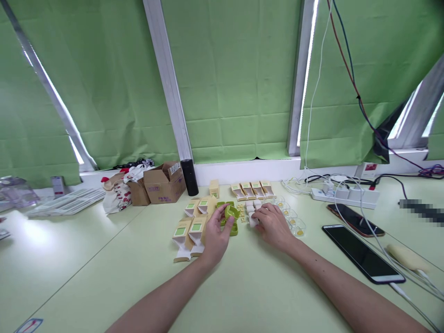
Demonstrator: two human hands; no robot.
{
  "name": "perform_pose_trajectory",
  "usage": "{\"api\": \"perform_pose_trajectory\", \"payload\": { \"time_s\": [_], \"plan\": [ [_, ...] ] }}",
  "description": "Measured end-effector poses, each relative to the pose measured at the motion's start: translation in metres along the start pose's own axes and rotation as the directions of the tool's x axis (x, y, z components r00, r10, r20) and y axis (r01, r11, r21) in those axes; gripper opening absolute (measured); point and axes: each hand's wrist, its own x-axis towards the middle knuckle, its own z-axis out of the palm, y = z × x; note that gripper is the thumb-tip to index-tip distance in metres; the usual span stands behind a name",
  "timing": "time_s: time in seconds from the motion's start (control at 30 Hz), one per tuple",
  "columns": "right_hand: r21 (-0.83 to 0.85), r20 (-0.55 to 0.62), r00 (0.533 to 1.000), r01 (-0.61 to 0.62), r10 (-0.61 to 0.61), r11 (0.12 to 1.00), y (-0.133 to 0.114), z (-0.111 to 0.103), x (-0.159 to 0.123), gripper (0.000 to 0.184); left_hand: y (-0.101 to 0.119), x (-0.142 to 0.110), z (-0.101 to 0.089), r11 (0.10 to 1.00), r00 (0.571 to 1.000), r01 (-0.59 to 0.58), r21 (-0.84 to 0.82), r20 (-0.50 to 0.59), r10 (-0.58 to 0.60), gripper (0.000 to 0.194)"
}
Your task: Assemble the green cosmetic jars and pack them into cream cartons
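Observation:
My left hand (218,233) is closed around a small olive-green plastic cup-like part (231,212), held tilted over the table. More green parts (234,230) lie beneath and behind it. My right hand (272,224) reaches down to a group of small white cylindrical pieces (249,204); its thumb and fingers close on one white piece (253,220) at the near end. Small yellow pieces (242,213) lie in a column between the hands. Clear plastic domes (297,226) with yellow bits sit right of my right hand. Opened cardboard boxes (182,233) with green squares stand left of my left hand.
Behind the hands stand a row of open cartons (255,189) and an upright small box (214,188). A black cylinder (189,177) and a brown cardboard box (164,184) are at the back left. Phones (362,253), cables and a power strip (360,196) occupy the right side.

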Motion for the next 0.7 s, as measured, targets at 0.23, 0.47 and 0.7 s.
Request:
{"api": "perform_pose_trajectory", "payload": {
  "time_s": [0.23,0.47,0.7],
  "plan": [
    [-0.006,0.035,0.999,-0.013,0.014,1.000,-0.0002,-0.0001,-0.0004,0.024,0.0023,-0.0007,0.0011,1.000,1.000,0.001,0.000,-0.005,-0.001,0.050],
    [-0.039,0.043,0.998,-0.043,0.044,0.998,0.0027,0.0034,-0.0006,0.021,0.0034,-0.0006,0.0009,1.000,1.000,0.006,0.006,-0.006,-0.006,0.052],
    [-0.062,0.005,0.999,-0.038,0.038,0.997,0.0039,0.0049,-0.0016,0.027,0.0057,-0.0018,0.0016,1.000,1.000,0.020,-0.018,0.010,-0.020,0.049]
  ]
}}
